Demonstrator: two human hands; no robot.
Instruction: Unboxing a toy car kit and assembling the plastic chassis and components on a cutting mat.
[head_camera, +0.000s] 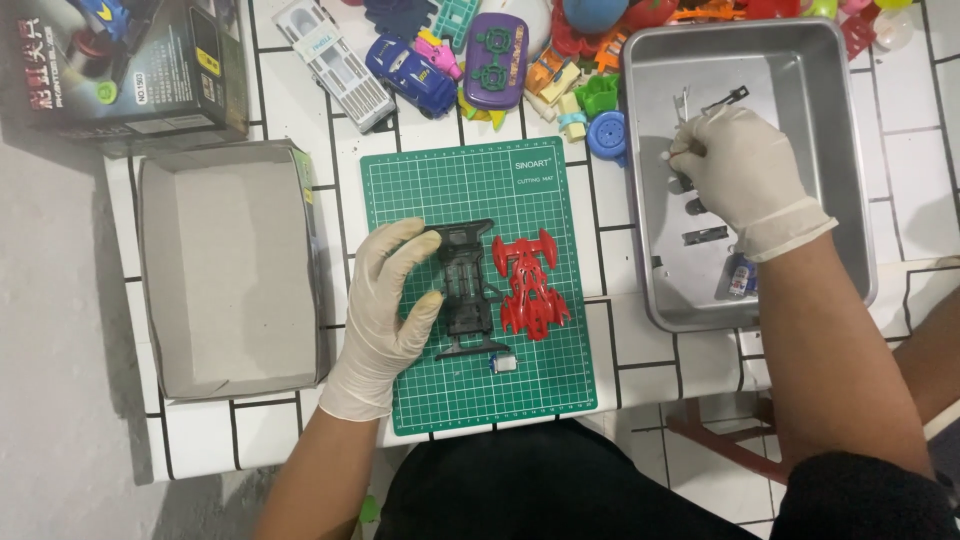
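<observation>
My left hand (388, 300), in a pale glove, rests on the green cutting mat (480, 180) and grips the left side of a black toy-car chassis (467, 285). A red car body shell (528, 283) lies just right of the chassis, and a small white-and-blue motor (502, 364) sits below it. My right hand (738, 170), also gloved, reaches into the grey metal tray (850, 150) and pinches a small dark part among several loose small parts there.
An open grey cardboard box (230, 270) stands left of the mat, with a printed dark box (120, 65) behind it. Colourful toys, among them a blue toy car (410, 75) and a purple case (496, 58), crowd the far edge. The white tiled table ends close to my body.
</observation>
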